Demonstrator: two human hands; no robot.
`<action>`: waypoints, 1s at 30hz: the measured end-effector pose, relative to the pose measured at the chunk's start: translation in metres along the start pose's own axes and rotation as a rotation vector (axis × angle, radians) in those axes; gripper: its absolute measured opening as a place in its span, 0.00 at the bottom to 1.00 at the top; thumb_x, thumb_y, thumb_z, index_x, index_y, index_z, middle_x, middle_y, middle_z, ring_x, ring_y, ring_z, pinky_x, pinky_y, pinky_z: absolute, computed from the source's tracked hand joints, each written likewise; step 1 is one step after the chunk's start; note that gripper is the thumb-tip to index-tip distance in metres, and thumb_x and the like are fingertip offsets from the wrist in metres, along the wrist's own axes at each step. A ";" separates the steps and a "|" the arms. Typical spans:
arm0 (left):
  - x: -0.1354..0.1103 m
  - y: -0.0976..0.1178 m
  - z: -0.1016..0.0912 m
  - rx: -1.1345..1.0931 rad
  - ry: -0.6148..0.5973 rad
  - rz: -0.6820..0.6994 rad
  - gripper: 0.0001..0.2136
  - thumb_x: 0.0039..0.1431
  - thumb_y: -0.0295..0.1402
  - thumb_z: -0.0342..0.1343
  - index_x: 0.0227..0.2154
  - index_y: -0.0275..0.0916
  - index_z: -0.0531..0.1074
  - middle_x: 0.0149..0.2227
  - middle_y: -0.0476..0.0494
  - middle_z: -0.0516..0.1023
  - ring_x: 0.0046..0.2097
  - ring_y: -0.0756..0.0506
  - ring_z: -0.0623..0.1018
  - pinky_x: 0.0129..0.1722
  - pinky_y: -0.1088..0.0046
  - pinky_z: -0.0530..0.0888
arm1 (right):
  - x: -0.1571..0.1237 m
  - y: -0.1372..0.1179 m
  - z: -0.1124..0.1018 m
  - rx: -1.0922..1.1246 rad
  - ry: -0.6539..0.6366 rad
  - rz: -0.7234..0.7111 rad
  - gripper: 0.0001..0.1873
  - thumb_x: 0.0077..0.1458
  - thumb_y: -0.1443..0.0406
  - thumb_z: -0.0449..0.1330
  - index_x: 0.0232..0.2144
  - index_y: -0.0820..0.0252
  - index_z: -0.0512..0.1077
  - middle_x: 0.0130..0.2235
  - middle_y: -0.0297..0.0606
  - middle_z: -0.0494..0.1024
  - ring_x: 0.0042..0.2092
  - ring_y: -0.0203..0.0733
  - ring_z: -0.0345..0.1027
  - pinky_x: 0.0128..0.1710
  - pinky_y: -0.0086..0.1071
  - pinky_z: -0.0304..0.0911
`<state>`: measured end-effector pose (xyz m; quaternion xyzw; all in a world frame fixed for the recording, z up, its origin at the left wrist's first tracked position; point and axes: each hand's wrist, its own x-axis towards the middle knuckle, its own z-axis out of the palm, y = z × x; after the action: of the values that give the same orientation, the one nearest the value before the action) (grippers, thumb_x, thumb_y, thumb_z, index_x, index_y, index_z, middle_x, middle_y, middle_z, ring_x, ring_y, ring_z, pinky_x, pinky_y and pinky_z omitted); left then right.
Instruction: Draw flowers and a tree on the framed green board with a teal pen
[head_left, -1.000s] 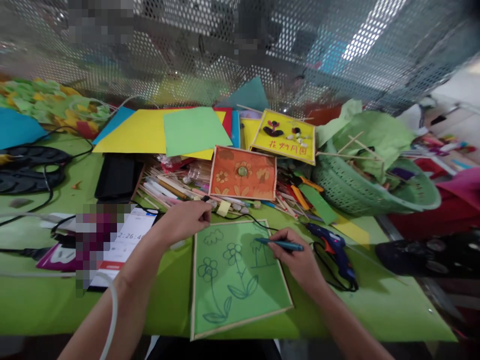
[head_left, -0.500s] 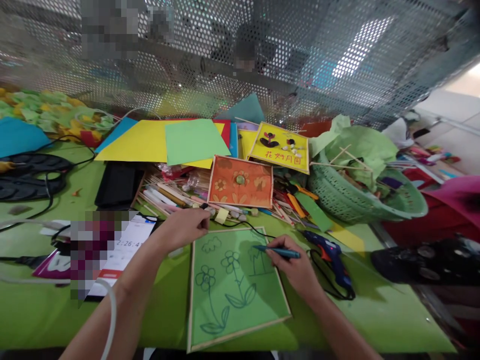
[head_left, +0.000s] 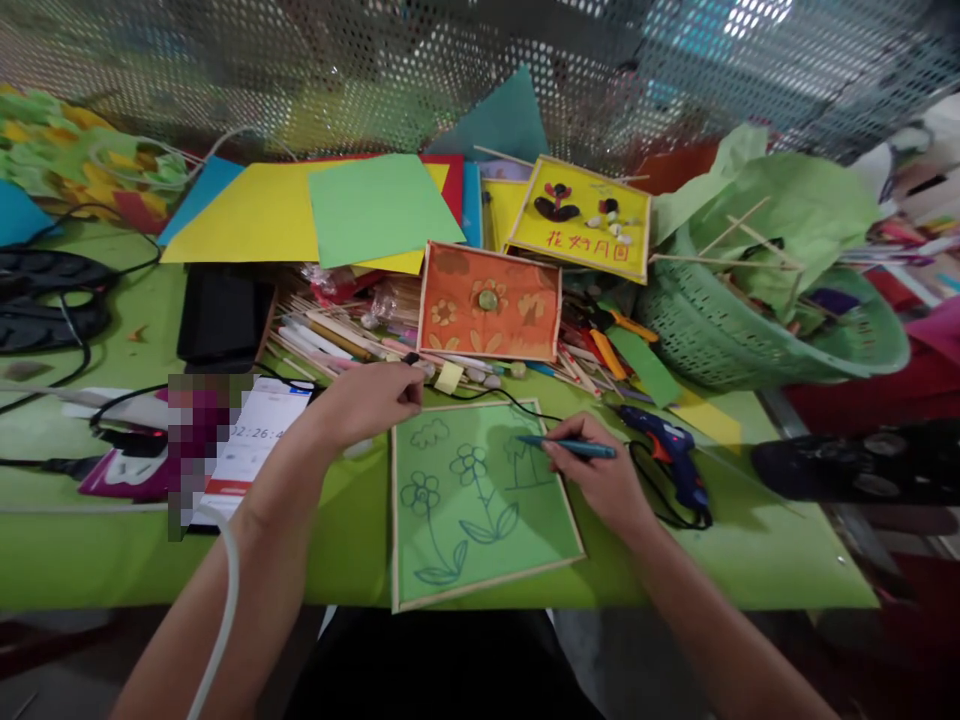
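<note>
A teal marker pen [head_left: 589, 449] is held in my right hand [head_left: 600, 475], its tip at the drawing in the upper right of a green sheet [head_left: 525, 530]. Thin wooden sticks edge this sheet. Dark outlines on it show two flowers with leaves, a cloud and a jagged shape with a line beneath. My left hand [head_left: 375, 405] is closed at the sheet's upper left corner, fingers curled under; what they grip, if anything, is hidden. A small black piece shows just above its knuckles. Beyond the sheet lies an orange framed picture [head_left: 457, 285] with flowers.
A blue glue gun [head_left: 675, 450] lies right of my right hand, near a green basket [head_left: 757, 330]. A phone [head_left: 251, 450] and a purple power strip [head_left: 135, 475] are at left. Behind are coloured papers [head_left: 255, 215], a yellow framed picture [head_left: 585, 245] and several sticks and pens [head_left: 330, 335].
My view has tipped down, so the table sits higher and its front edge shows. The marker stays at the upper right drawing; my left hand remains at the sheet's corner.
</note>
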<state>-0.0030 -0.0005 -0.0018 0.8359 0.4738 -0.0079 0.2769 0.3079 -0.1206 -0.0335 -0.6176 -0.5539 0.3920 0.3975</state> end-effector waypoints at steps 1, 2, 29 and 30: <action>0.000 0.000 0.000 0.003 0.002 0.002 0.05 0.58 0.32 0.54 0.33 0.40 0.74 0.36 0.46 0.81 0.37 0.44 0.78 0.34 0.70 0.64 | 0.000 -0.001 0.000 0.000 0.002 0.003 0.18 0.55 0.49 0.69 0.32 0.56 0.73 0.27 0.33 0.74 0.28 0.39 0.68 0.29 0.32 0.64; 0.000 -0.001 0.001 0.003 0.004 0.005 0.05 0.58 0.32 0.54 0.33 0.40 0.74 0.36 0.46 0.81 0.37 0.44 0.78 0.34 0.70 0.64 | 0.000 -0.002 0.000 -0.001 0.004 0.004 0.18 0.54 0.49 0.69 0.32 0.56 0.73 0.27 0.33 0.74 0.28 0.39 0.68 0.29 0.32 0.65; 0.001 0.000 0.002 0.003 0.026 -0.002 0.04 0.57 0.32 0.55 0.32 0.40 0.75 0.34 0.47 0.81 0.36 0.45 0.78 0.33 0.70 0.62 | 0.001 -0.004 0.001 -0.001 0.025 -0.008 0.18 0.55 0.48 0.69 0.32 0.55 0.72 0.26 0.32 0.74 0.26 0.39 0.68 0.28 0.32 0.67; 0.001 0.000 0.002 0.002 0.022 -0.003 0.04 0.57 0.31 0.55 0.32 0.40 0.75 0.34 0.47 0.81 0.36 0.44 0.78 0.33 0.70 0.63 | 0.001 -0.003 0.001 0.002 0.026 -0.008 0.18 0.55 0.48 0.69 0.32 0.55 0.73 0.26 0.32 0.74 0.26 0.39 0.68 0.28 0.32 0.67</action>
<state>-0.0023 -0.0010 -0.0034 0.8356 0.4781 0.0005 0.2706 0.3056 -0.1190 -0.0312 -0.6200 -0.5507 0.3828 0.4072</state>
